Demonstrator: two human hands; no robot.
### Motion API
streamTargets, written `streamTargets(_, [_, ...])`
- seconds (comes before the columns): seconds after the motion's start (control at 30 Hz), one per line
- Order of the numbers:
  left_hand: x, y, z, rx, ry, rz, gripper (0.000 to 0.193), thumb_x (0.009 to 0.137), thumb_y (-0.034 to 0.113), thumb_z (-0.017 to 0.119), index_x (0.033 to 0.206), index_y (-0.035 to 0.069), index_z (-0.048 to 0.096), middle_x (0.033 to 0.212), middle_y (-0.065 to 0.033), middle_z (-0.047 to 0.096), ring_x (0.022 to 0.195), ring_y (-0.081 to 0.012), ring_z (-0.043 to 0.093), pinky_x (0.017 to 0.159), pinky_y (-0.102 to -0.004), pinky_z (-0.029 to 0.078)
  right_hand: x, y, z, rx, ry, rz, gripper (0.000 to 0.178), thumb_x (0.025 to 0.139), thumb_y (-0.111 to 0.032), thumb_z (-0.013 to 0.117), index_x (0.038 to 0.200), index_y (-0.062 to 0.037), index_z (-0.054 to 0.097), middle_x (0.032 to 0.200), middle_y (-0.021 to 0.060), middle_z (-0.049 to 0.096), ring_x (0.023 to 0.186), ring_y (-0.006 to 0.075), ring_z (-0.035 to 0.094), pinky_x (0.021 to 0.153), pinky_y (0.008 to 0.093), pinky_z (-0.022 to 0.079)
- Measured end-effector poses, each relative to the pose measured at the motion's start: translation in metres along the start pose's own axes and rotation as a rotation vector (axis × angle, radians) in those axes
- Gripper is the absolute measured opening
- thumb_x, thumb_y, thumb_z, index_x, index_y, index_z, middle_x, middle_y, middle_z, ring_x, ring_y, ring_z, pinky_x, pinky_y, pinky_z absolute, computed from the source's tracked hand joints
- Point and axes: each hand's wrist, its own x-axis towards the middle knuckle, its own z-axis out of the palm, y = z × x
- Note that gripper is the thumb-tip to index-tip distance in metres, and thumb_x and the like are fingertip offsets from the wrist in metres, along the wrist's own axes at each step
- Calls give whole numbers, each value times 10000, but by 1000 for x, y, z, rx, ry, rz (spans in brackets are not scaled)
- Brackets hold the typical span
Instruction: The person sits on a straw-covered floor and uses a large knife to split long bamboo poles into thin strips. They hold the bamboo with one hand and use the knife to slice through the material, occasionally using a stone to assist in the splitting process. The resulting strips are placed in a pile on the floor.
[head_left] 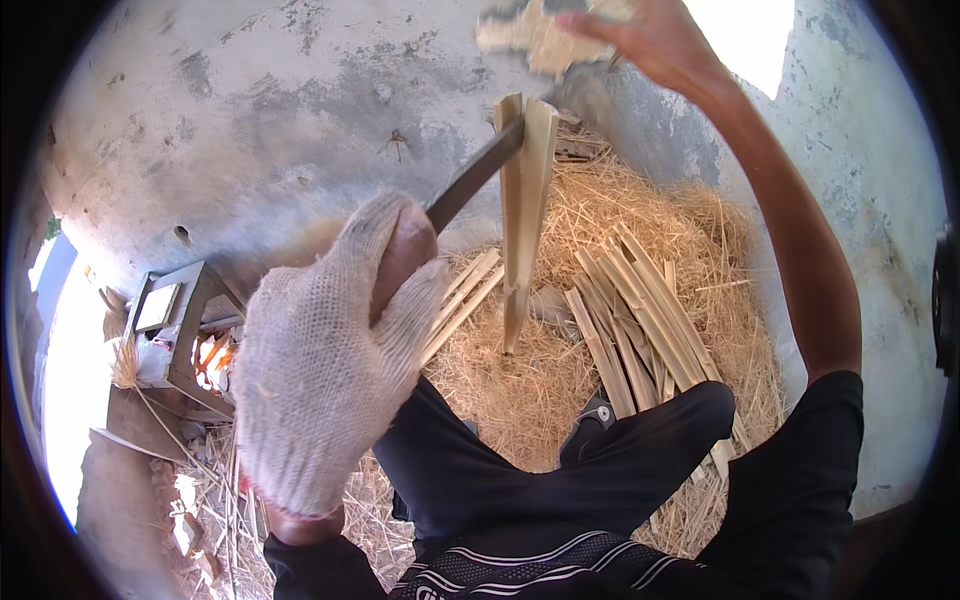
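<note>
A knitted, off-white work glove (310, 370) covers my left hand (345, 310), which is closed around the handle of a long-bladed knife (480, 172). The dark blade slants up to the right and sits in the upper end of an upright split bamboo piece (528, 200). Its two halves stand apart at the top and meet lower down, above the straw. High at the upper right is my bare right hand (660, 40), with the thumb over a pale, ragged-edged piece (545, 38). Blur hides what kind of piece it is.
Split bamboo strips (650, 310) lie by my right leg, and more strips (465, 300) lie left of the upright piece. Loose straw (640, 205) covers the floor. A worn grey wall (300, 130) rises ahead. At left stands a small wooden stand (180, 320).
</note>
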Motion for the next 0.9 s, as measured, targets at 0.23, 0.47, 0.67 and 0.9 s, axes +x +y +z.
streamTargets(0.23, [3,-1,28,-21,-86,3,443,914,362,667,1262,90,634,847,-204,701,785,-374,702,729,-436,531,-45,-8,-22,249,-13,216,395,826,-231,813,1069,7,612,956,123,674,946,201,623,874,344,488])
streamTargets(0.47, [1,-5,23,-59,-56,-56,481,896,355,683,1304,108,619,861,-221,698,783,-394,691,735,-438,527,0,-22,-70,342,565,22,309,885,-128,741,1119,4,590,932,98,671,832,138,655,741,286,539])
streamTargets(0.67, [-2,1,49,45,-211,9,436,908,359,665,1272,124,622,891,-209,710,819,-430,686,766,-476,528,-82,10,-5,2,-382,321,483,891,-427,730,1223,-95,622,1169,183,679,1150,362,635,948,492,526])
streamTargets(0.9, [-15,-33,80,73,-7,47,357,985,377,579,1181,78,586,677,-195,656,660,-400,678,607,-491,531,-86,9,-22,225,-118,534,501,873,-439,746,1240,-119,630,1238,224,654,1200,395,599,1044,611,430])
